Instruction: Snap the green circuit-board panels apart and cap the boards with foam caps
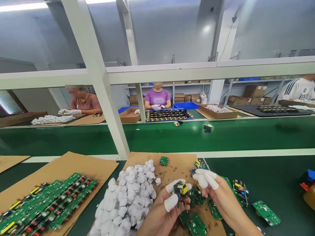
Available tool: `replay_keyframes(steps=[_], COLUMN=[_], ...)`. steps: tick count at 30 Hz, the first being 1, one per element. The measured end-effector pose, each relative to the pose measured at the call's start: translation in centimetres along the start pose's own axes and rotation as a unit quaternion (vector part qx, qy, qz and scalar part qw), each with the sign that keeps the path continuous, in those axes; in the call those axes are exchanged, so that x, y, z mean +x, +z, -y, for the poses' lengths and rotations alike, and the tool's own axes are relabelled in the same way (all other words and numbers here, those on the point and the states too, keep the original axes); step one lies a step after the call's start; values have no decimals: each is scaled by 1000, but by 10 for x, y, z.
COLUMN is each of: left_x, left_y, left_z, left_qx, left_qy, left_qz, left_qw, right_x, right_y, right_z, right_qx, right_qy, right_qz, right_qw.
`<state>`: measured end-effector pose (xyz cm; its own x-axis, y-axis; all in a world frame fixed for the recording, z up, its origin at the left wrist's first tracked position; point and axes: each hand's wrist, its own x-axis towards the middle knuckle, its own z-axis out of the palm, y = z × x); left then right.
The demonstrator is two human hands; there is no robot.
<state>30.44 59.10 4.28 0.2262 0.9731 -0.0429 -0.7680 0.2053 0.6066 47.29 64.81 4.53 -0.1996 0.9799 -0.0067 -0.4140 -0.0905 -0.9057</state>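
My left hand [161, 214] is low at the centre, with white finger cots on its fingertips. It pinches a small green circuit board [180, 191] with a yellow part on it. My right hand [218, 196], also wearing white finger cots, is raised just to the right, its curled fingers over a loose heap of green boards [197, 196] and holding nothing I can see. A mound of white lumps, perhaps foam [125, 200], lies left of my hands on a brown cardboard sheet [177, 167]. Further left, overlapping boards [46, 205] lie in rows on another cardboard sheet [73, 167].
Loose boards [266, 213] lie on the green bench mat [270, 180] to the right. A pale frame post [98, 75] and green conveyor belt [197, 134] lie ahead. Beyond them, several co-workers [157, 97] sit at trays of boards, with cartons on shelves behind.
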Motion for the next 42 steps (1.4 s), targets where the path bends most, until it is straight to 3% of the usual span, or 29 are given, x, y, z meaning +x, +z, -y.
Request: replay_keyframes(steps=[5,8,10,13,15,19,24,31,34,38,40,42], left_x=[-3,-5,-6,-8,-9,-11,-11,-9,-8,-8,-8,-8], left_y=[3,5,6,9,10,10,7,5,5,9,10,11], left_z=[-3,-2,0,1,0,0,6,6,4,2,1,0], left_qx=[3,-7,-22,-42,-61,-89,-82,-105,-100,-72,-51,-18], left_qy=[-11,-4,-2,-16,-21,-21,-45,-18,-26,-39,-46,-39], left_qz=[-4,21,72,142,152,137,116,54,30,12,9,0], left_qw=[1000,1000,997,989,986,986,989,993,994,997,998,999], right_x=[-5,-9,-12,-16,-17,-15,-12,-10,-10,-9,-10,-12], right_y=[3,5,6,5,3,0,-3,-5,-3,-1,-2,-3], right_z=[6,2,-3,-6,-5,1,3,-2,2,8,9,10], right_qx=[-30,-128,-180,-259,-338,-445,-468,-556,-571,-599,-602,-569], right_qy=[4,-67,-143,-226,-267,-339,-441,-474,-462,-378,-369,-381], right_qz=[37,82,106,126,146,194,190,157,178,194,163,117], right_qw=[999,986,967,931,890,806,741,664,655,678,689,719])
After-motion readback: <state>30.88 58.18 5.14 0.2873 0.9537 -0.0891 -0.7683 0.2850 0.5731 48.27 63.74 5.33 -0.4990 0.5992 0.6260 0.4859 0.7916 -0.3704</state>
